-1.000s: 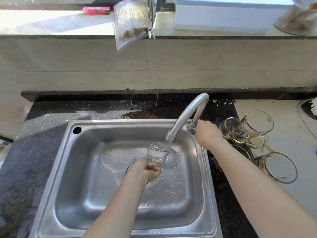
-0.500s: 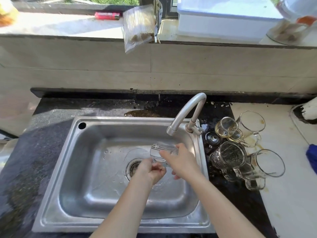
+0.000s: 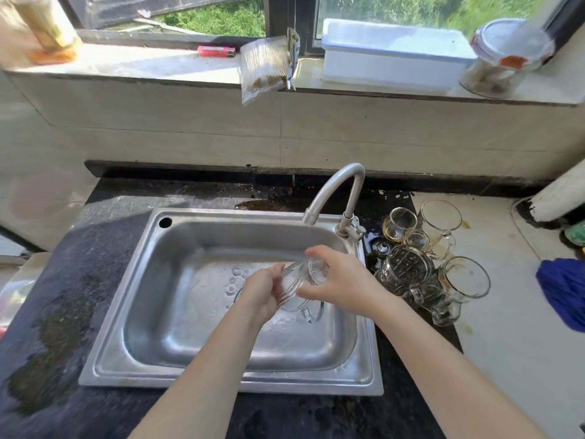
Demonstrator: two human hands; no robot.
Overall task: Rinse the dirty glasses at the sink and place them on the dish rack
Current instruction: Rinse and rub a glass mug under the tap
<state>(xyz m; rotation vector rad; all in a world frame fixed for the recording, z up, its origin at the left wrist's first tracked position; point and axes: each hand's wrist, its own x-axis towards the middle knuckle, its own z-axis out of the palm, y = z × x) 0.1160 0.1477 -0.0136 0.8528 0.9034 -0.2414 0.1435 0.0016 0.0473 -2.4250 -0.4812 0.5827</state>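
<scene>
Over the steel sink (image 3: 133, 299) both my hands hold one clear ribbed glass (image 3: 300, 277), tilted on its side below the tap spout (image 3: 335, 191). My left hand (image 3: 262, 293) grips its base end from the left. My right hand (image 3: 345, 277) curls round its rim end from the right. Several dirty glass mugs (image 3: 433, 258) with yellowish residue lie tipped in a cluster on the counter right of the sink. No dish rack is in view.
The tap lever (image 3: 351, 229) sits at the sink's back right corner. A blue cloth (image 3: 563, 293) lies at the far right. The window sill holds a white box (image 3: 392, 55), a plastic bag (image 3: 266, 64), a lighter (image 3: 217, 51) and a jar (image 3: 503, 58). The dark counter (image 3: 63, 296) is wet.
My right hand left the tap lever and came down onto the glass, which my left hand kept holding. The view tilted up, showing more of the window.
</scene>
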